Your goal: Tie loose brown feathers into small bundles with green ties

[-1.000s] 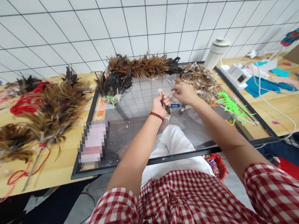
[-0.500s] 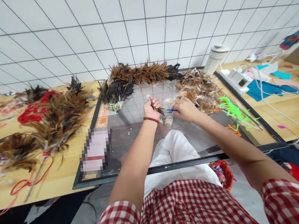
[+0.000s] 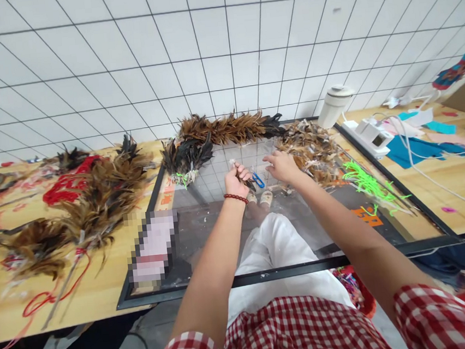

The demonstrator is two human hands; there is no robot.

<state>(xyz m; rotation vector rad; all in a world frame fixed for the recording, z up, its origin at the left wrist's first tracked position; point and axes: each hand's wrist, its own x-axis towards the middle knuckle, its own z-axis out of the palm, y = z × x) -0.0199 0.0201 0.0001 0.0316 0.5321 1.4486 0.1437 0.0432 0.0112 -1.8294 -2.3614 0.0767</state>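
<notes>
My left hand (image 3: 236,180), with a beaded bracelet at the wrist, is closed around a small bunch of feathers (image 3: 250,185). Dark tips stick out on its right side and a pale end shows above the fist. Blue thread snips (image 3: 258,181) lie on the glass panel (image 3: 216,225), just right of those tips. Apart from the snips, my right hand (image 3: 281,167) is over the glass with its fingers stretched toward the left and nothing seen in them. A heap of loose brown feathers (image 3: 310,150) lies beside and behind it.
A long brown feather strip (image 3: 228,128) and a black feather bunch (image 3: 190,159) lie along the back. Green strands (image 3: 367,181), a white cup (image 3: 335,105) and a power strip (image 3: 371,136) are right. More feather pieces (image 3: 102,192) cover the left table.
My right hand has let go of the blue snips, and they now lie on the glass. Its fingers have opened out. My left hand still grips the feathers. The camera view has tilted up slightly.
</notes>
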